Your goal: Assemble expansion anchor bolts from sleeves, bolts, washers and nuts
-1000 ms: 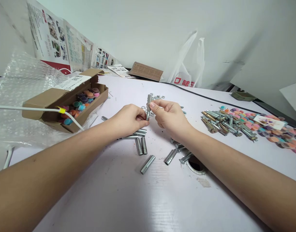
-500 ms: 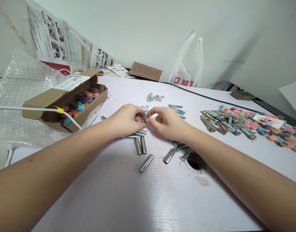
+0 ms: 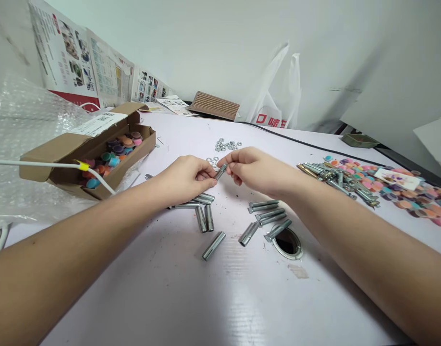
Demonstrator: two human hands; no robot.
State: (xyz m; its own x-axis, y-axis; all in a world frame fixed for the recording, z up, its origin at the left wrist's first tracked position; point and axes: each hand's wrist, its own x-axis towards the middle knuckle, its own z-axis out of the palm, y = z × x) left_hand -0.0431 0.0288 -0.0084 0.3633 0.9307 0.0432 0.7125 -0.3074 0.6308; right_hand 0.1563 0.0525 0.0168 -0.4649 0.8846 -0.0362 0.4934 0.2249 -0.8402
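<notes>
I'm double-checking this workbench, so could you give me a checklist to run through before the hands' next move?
1. Silver cylindrical metal piece secured: ok, pinched by the left hand.
2. Right hand gripping it: cannot tell; it is at the piece's upper end.
3. Small silver metal nuts in sight: ok, grouped beyond the hands.
4. All silver ring-shaped washers in sight: cannot tell; the hands may hide some.
5. Dark round metal-rimmed hole free of parts: not ok; a silver metal sleeve with a flared end overlaps its edge.
</notes>
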